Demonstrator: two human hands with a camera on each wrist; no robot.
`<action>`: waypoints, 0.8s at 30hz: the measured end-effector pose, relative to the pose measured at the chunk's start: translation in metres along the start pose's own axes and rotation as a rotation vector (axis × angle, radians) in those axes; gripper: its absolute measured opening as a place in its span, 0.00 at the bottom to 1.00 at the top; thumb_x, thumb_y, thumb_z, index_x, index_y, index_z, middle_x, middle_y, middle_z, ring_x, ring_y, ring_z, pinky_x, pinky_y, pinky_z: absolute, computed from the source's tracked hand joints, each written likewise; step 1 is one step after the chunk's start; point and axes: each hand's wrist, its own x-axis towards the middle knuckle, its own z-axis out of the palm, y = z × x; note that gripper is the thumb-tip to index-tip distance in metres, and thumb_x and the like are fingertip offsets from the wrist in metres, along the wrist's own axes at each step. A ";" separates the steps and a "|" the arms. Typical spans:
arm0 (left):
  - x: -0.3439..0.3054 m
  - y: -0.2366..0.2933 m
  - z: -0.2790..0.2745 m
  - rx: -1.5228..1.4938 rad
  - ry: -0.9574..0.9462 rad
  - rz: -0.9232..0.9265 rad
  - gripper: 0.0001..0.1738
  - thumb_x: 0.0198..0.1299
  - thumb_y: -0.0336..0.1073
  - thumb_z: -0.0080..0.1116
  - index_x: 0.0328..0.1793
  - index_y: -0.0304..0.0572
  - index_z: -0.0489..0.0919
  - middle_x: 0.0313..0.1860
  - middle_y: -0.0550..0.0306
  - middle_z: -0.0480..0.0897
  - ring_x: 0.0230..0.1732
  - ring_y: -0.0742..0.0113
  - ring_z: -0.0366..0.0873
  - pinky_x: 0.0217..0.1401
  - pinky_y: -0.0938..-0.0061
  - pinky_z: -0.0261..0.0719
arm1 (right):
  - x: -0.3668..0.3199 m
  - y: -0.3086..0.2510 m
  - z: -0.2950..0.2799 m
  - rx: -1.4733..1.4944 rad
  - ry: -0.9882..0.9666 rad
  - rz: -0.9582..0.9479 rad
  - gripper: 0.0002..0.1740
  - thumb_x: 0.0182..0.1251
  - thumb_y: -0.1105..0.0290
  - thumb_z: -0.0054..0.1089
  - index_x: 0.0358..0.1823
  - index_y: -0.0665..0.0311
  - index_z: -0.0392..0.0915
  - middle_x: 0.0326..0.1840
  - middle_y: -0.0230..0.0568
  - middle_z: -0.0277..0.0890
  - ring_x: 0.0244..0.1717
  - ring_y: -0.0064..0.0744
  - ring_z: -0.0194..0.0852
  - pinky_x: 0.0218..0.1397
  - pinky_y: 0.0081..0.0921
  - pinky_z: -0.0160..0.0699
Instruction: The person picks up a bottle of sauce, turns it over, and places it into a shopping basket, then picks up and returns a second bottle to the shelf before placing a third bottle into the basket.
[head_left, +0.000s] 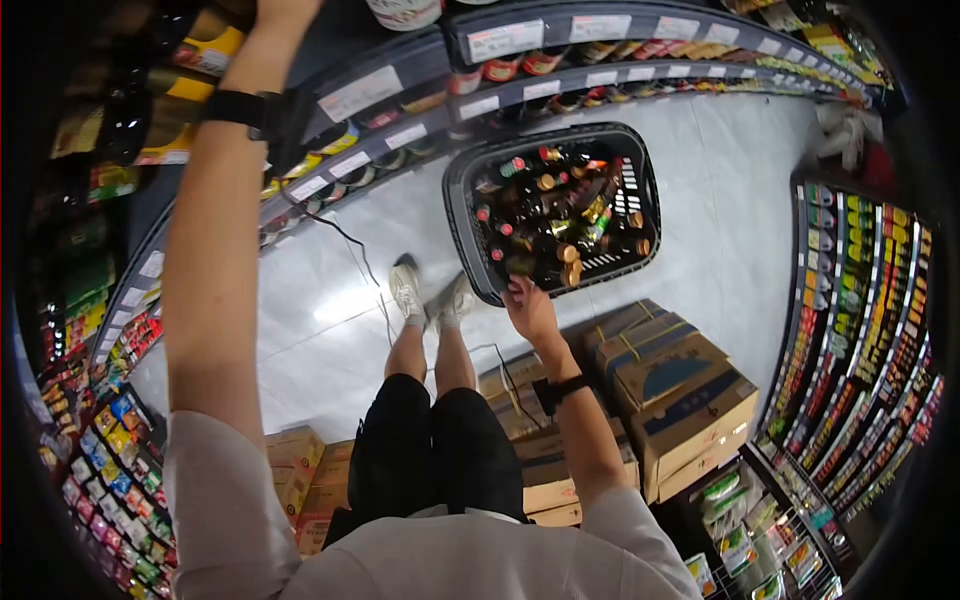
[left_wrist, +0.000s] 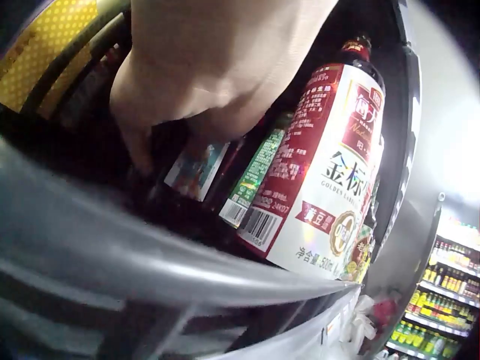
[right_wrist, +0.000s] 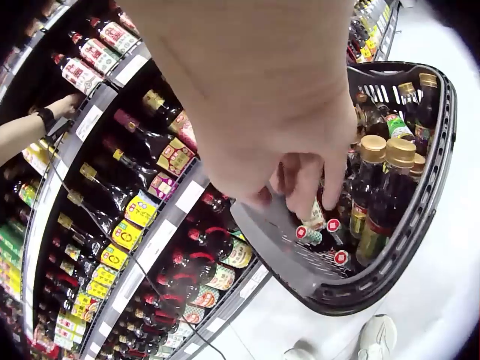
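Note:
At the shelf, my left hand (head_left: 288,10) reaches in at the top of the head view. The left wrist view shows this hand (left_wrist: 202,82) bent downward behind the dark shelf lip, its fingertips lost in shadow beside a white-and-red labelled bottle (left_wrist: 319,172) and a green-labelled one (left_wrist: 255,176). My right hand (head_left: 532,315) is over the near rim of a black basket (head_left: 655,215) full of dark bottles. Seen from the right wrist, that hand (right_wrist: 277,142) has bent fingers among red-capped bottles, close to a pale label (right_wrist: 315,217); whether they grip a bottle is unclear.
The basket stands on the pale floor, in front of my shoes (head_left: 405,290). Cardboard boxes (head_left: 670,385) are stacked to its near right. A cable (head_left: 350,235) hangs from my left wrist. Stocked shelves (head_left: 850,330) line the right, with more bottles (right_wrist: 112,202) on tiers at left.

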 end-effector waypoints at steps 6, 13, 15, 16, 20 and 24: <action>-0.028 -0.002 0.037 0.498 0.186 -0.009 0.25 0.73 0.46 0.43 0.57 0.33 0.82 0.59 0.41 0.85 0.62 0.47 0.79 0.72 0.51 0.72 | 0.012 -0.002 -0.020 -0.243 0.301 0.071 0.15 0.66 0.69 0.64 0.52 0.64 0.78 0.50 0.52 0.82 0.46 0.53 0.82 0.49 0.43 0.82; -0.158 -0.010 0.090 1.646 0.233 0.131 0.21 0.74 0.30 0.54 0.70 0.30 0.73 0.66 0.43 0.79 0.61 0.57 0.83 0.67 0.64 0.82 | 0.033 0.056 -0.029 -0.352 0.487 0.146 0.40 0.60 0.66 0.67 0.74 0.64 0.63 0.70 0.60 0.68 0.69 0.64 0.65 0.71 0.47 0.69; -0.202 -0.027 0.117 1.698 0.141 0.376 0.22 0.72 0.33 0.59 0.67 0.27 0.73 0.58 0.35 0.83 0.56 0.49 0.86 0.61 0.64 0.85 | 0.042 0.079 -0.029 -0.370 0.468 0.162 0.44 0.60 0.63 0.69 0.77 0.64 0.60 0.72 0.62 0.67 0.70 0.63 0.67 0.72 0.46 0.70; -0.227 -0.036 0.138 1.747 0.166 0.413 0.21 0.74 0.32 0.56 0.68 0.25 0.73 0.60 0.36 0.82 0.57 0.52 0.85 0.62 0.65 0.84 | 0.047 0.088 -0.029 -0.294 0.421 0.239 0.45 0.61 0.62 0.70 0.78 0.64 0.59 0.71 0.62 0.68 0.69 0.62 0.69 0.71 0.46 0.71; -0.305 -0.061 0.181 1.734 0.306 0.493 0.23 0.74 0.33 0.59 0.67 0.21 0.73 0.56 0.38 0.84 0.55 0.57 0.86 0.63 0.65 0.84 | 0.073 0.096 -0.037 -0.212 0.253 0.633 0.47 0.62 0.47 0.69 0.79 0.54 0.59 0.58 0.54 0.80 0.59 0.57 0.79 0.62 0.49 0.76; -0.363 -0.082 0.180 1.762 0.205 0.241 0.15 0.74 0.26 0.56 0.63 0.27 0.77 0.48 0.49 0.86 0.44 0.68 0.85 0.54 0.75 0.82 | 0.097 0.133 -0.013 -0.655 0.235 0.349 0.29 0.61 0.40 0.67 0.51 0.54 0.78 0.51 0.40 0.83 0.51 0.48 0.81 0.54 0.49 0.74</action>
